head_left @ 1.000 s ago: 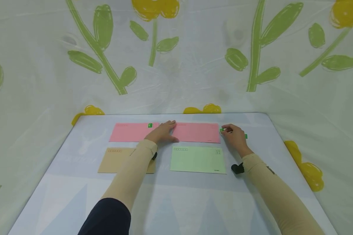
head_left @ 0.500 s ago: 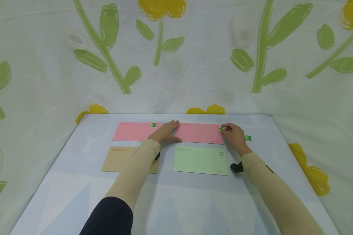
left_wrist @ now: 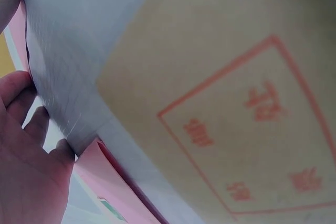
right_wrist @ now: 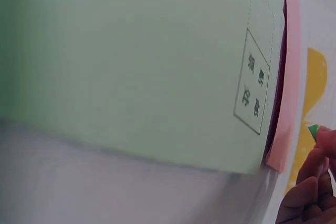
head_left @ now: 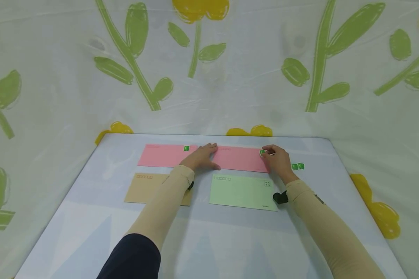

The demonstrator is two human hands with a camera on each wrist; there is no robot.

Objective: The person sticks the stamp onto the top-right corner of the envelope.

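Two pink envelopes (head_left: pixel 239 159), a tan envelope (head_left: pixel 144 190) printed in red and a pale green envelope (head_left: pixel 242 192) printed in dark grey. Green stamps (head_left: pixel 301 166) have white borders. The whitish backdrop (head_left: pixel 248 89) carries green leaves (head_left: pixel 137 29) and yellow flowers (head_left: pixel 218 8).

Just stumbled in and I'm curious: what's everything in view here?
Table: one, pale blue-white, centre
Pink envelopes: two, pink, far row
Brown envelope: one, brown, near left
Green envelope: one, pale green, near right
Stamps: four, green; one on the left pink envelope, one held, two on the table
Cloth: one, whitish, flowered, behind the table
Sleeves: two beige, one navy, lower picture
Black pieces: two, black, by the sleeve ends
Left hand: one, bare, over the pink envelopes' gap
Right hand: one, bare, pinching a stamp
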